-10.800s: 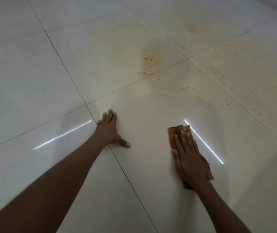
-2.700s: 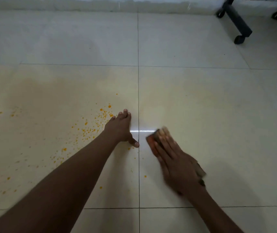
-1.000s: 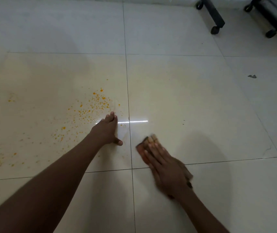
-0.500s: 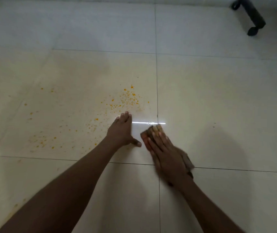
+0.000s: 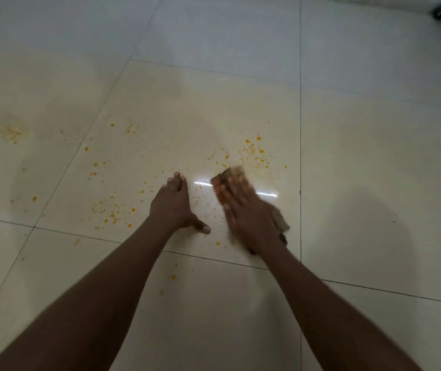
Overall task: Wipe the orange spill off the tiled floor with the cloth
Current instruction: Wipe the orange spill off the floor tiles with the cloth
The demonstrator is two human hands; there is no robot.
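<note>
Two hands flat on floor [image 5: 374,156]: right hand [image 5: 249,215] presses cloth [image 5: 218,183] by orange spill [image 5: 254,151], left hand [image 5: 172,204] splayed, empty.

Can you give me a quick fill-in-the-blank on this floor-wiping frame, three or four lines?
1. The right hand presses the folded orange-brown cloth flat against the ____.
2. The left hand holds ____; it rests open on the cream tile.
3. The densest orange specks lie just ____ the cloth's front edge.
4. The scattered orange droplets lie to the ____ of the left hand.

Missing words: floor; nothing; beyond; left
</note>
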